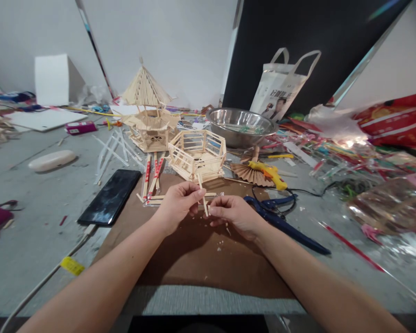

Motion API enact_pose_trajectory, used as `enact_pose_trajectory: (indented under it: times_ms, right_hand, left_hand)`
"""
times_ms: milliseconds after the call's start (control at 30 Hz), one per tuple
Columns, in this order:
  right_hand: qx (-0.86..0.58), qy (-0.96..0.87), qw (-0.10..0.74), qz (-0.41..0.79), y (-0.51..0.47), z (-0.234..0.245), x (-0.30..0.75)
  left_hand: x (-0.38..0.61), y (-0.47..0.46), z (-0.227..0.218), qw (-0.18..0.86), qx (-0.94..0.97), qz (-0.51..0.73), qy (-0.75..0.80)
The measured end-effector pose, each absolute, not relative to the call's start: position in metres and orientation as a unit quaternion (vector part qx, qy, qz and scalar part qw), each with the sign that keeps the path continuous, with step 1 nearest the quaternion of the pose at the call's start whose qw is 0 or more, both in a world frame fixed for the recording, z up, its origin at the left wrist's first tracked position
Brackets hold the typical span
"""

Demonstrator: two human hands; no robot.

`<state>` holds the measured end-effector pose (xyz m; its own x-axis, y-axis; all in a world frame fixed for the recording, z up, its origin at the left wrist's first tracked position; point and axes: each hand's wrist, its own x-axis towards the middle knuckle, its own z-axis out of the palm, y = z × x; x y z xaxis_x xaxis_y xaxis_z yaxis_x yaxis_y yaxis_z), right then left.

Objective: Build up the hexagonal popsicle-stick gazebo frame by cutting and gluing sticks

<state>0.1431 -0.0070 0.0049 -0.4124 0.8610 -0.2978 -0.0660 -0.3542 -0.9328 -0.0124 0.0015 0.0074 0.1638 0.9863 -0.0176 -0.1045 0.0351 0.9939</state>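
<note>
Between the thumb and fingers of my left hand [180, 203] is a thin pale wooden stick [203, 196], slanting down toward the cardboard. My right hand [237, 215] pinches at the lower end of the same stick; its curled fingers partly hide what lies there. Just beyond my hands stands a six-sided wooden stick frame [197, 155] with open railings. Behind it on the left rises a pagoda model [150, 108] of sticks with a pointed roof. Wooden sticks in red-printed wrappers [149, 178] lie beside my left hand. Under both hands is a brown cardboard sheet [194, 259].
Blue-handled scissors [287, 226] and a yellow glue gun [268, 173] lie to the right, with a cable nearby. A black phone [110, 198] is at left. Behind are a metal bowl [242, 127], a white bag [279, 88] and heaped plastic wrappers [319, 152].
</note>
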Motion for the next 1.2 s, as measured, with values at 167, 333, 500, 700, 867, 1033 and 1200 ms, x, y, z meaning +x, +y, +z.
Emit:
enact_pose_trajectory:
  times_ms: [167,333,500,700,867,1033,1200]
  right_hand:
    - [-0.432,-0.470,0.324,0.698,-0.0073,0.0056,0.1426]
    - [-0.427,-0.474,0.328,0.697,-0.0072,0.0049,0.1428]
    - [-0.434,-0.466,0.325,0.699,-0.0073,0.0064,0.1416]
    - [-0.441,-0.460,0.328,0.697,-0.0083,0.0067,0.1404]
    - [-0.442,-0.460,0.327,0.697,-0.0079,0.0058,0.1406]
    - [-0.437,-0.464,0.325,0.699,-0.0074,0.0055,0.1407]
    - [-0.441,-0.467,0.324,0.695,-0.0072,0.0052,0.1406]
  left_hand:
    - [-0.0121,0.0017,0.0064,0.569,0.509,0.474,0.439]
    - [-0.0118,0.0013,0.0056,0.571,0.506,0.476,0.436]
    - [-0.0113,0.0007,0.0059,0.573,0.506,0.476,0.436]
    - [-0.0104,0.0006,0.0061,0.576,0.507,0.474,0.433]
    - [-0.0093,0.0001,0.0060,0.590,0.492,0.475,0.429]
    - [-0.0089,0.0000,0.0068,0.597,0.485,0.473,0.430]
    - [-0.0086,0.0007,0.0068,0.600,0.477,0.473,0.434]
